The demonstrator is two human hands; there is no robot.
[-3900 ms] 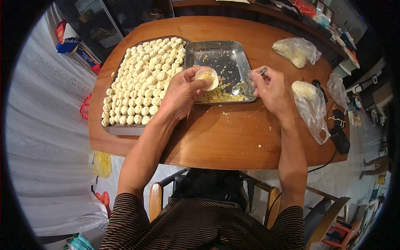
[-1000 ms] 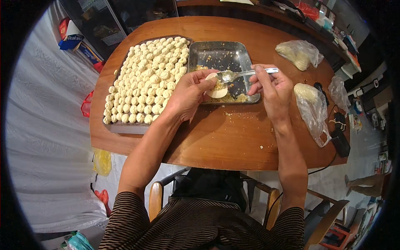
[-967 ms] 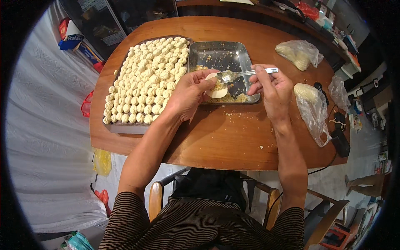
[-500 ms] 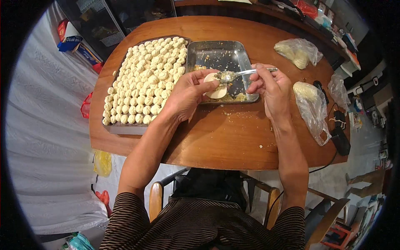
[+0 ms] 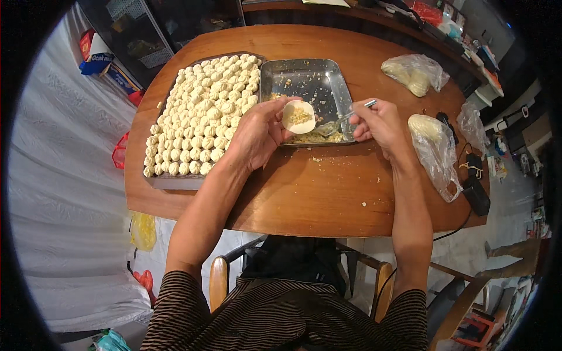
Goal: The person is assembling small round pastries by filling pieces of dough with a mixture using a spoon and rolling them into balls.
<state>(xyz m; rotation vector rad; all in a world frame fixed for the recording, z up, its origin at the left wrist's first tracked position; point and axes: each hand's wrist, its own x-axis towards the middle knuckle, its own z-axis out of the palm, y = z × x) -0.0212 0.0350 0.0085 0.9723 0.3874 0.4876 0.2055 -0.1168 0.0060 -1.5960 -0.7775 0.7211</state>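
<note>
My left hand (image 5: 261,130) holds a round pale dough wrapper (image 5: 288,124) with its fingers closed at the wrapper's left edge. A small heap of crumbly yellowish filling (image 5: 300,116) lies in the middle of the wrapper. In my right hand (image 5: 377,126) is a metal spoon (image 5: 343,119), its bowl low over the metal pan (image 5: 300,73) just right of the wrapper. More of the filling lies along the pan's near side. Left of the pan, a large tray (image 5: 175,183) is covered with rows of pleated dumplings (image 5: 202,117).
Two clear plastic bags with pale dough (image 5: 410,76) (image 5: 430,128) lie on the table's right side. A black power adapter (image 5: 476,197) with a cable sits at the right edge. Crumbs dot the wooden table (image 5: 316,199) before me. A wooden chair arm (image 5: 219,284) stands below.
The spoon has moved off the wrapper, down and right to the pan. Filling now lies exposed on the wrapper, which has tipped to face upward in my left hand.
</note>
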